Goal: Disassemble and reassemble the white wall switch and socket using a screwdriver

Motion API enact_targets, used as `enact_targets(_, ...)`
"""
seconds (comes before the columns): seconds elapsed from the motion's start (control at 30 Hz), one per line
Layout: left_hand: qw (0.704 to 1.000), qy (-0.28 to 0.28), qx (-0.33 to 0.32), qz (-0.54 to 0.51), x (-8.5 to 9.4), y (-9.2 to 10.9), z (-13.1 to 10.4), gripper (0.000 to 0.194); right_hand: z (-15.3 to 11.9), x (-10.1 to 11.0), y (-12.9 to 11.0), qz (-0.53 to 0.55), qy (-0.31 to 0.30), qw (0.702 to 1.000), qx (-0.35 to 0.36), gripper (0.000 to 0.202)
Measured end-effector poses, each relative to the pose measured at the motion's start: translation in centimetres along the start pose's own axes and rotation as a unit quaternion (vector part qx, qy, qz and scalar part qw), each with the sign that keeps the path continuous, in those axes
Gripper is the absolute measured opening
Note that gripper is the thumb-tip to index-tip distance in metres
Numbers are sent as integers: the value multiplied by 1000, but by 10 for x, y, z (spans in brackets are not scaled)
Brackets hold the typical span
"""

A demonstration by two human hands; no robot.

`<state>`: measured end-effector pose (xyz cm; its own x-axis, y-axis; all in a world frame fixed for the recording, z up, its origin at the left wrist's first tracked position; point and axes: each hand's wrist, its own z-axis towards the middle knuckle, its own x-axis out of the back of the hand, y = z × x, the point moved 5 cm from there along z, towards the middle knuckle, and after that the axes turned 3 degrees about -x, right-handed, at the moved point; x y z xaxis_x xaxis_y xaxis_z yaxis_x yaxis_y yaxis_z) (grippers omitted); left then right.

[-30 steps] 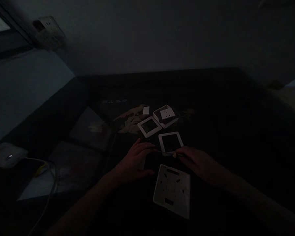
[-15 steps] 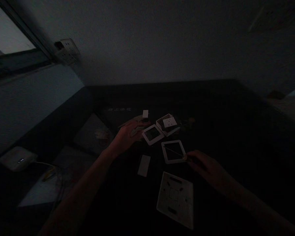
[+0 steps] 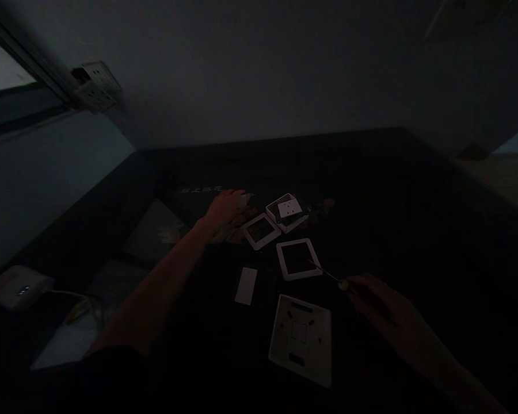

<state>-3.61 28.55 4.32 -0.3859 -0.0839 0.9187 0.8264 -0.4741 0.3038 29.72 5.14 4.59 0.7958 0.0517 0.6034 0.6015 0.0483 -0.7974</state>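
The scene is very dark. My left hand [image 3: 227, 206] reaches to the far side of the dark table, its fingers curled over a small white rectangular piece [image 3: 243, 200], which is partly covered. In my right hand [image 3: 382, 302] is a screwdriver [image 3: 343, 284], its thin shaft pointing left over a white square frame [image 3: 284, 261]. A second white frame [image 3: 249, 237] lies behind it, beside an open white box with a socket insert [image 3: 289, 208] sitting tilted in it. Nearer me are a white rectangular plate [image 3: 246, 286] and a square back box [image 3: 301, 339].
At the left stands a white device [image 3: 19, 286] with a lit display and a cable, near papers [image 3: 64, 339]. Wall sockets [image 3: 97, 86] are mounted by the window at upper left. A wall [image 3: 263, 75] rises behind the table.
My left hand has moved away from me onto the small white piece. My right hand has drawn the screwdriver back to the right. The whole view has shifted slightly.
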Motion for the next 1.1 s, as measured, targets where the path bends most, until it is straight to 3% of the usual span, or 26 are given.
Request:
enact_targets(0.13, 1000, -3, 10, 25, 13, 2, -64, 36, -1, 1, -3, 3, 7, 1000, 5, 23)
enact_targets(0.27, 1000, -23, 17, 8, 8, 14, -133, 58, -6, -8, -9, 19, -37, 999, -25, 25)
enact_targets(0.37, 999, -31, 23, 0, 4, 22, -160, 59, -9, -20, -17, 24, -75, 996, -31, 30)
enact_targets(0.53, 999, -35, -14, -22, 20, 42, -162, 61, -10, -42, -24, -20, -90, 996, -8, 33)
enact_targets(0.67, 986, -93, -116, -73, 32, 77, -157, 41, -8, -46, -26, -40, -82, 996, 16, 23)
enact_targets(0.8, 955, -176, -204, -126, 30, 101, -160, 68, -2, -37, -26, -44, -71, 996, 22, 14)
enact_targets(0.87, 951, -191, -208, -128, 29, 103, -162, 74, 3, -30, -22, -52, -61, 997, 21, 15)
enact_targets(1.1, 957, -216, -181, -64, 26, 104, -178, 64, 30, -6, 0, -80, -6, 996, 22, 21)
